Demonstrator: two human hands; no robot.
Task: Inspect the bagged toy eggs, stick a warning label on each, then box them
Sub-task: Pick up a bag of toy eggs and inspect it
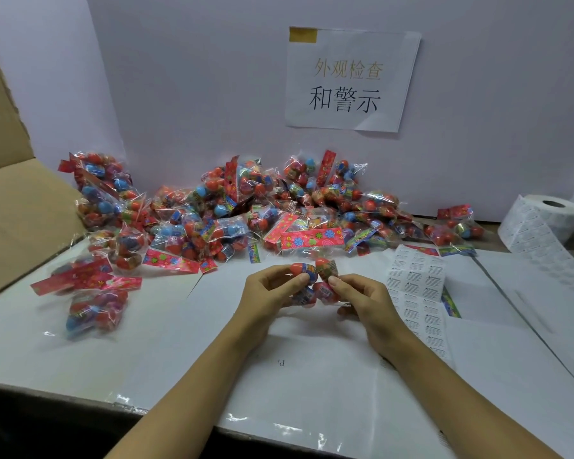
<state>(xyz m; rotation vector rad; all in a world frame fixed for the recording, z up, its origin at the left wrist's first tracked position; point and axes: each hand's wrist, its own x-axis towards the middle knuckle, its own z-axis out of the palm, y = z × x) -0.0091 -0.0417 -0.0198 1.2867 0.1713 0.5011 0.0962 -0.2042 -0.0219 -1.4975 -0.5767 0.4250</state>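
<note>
The pile point(262, 207) lies on the table point(312, 376); behind it the sign point(350, 79), left the box point(20, 200), right the roll point(550, 223).

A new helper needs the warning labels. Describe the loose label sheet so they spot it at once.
Start at the white label roll at the table's far right. Its strip trails toward the right hand. The label sheet lies flat just beyond that hand: a white grid of small printed rectangles, unlike the colourful egg bags behind.

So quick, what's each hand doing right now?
Left hand: fingers curled round the bag of eggs, holding it.
Right hand: pinching the same bag from the other side.
</note>
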